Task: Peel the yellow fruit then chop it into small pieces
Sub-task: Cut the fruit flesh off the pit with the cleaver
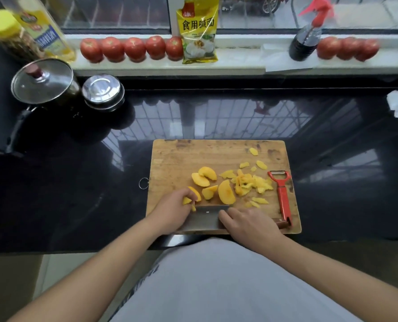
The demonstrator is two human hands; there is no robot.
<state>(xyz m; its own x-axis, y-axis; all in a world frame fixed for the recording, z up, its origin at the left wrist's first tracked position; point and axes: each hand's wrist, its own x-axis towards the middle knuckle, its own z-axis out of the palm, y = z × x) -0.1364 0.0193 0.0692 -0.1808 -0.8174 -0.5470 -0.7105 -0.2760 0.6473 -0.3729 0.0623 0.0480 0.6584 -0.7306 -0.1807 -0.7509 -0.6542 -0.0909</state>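
Right grip (249,223) clasps cleaver (203,219), blade lying crosswise, tip leftward; left grip (173,205) pinches fruit wedge (194,194).

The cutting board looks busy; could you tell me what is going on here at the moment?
A person is chopping peeled yellow fruit on the wooden cutting board. The left hand holds a fruit wedge against the board while the right hand grips a cleaver beside it. More fruit wedges wait mid-board, a pile of peels lies to their right, and the red peeler rests near the board's right edge.
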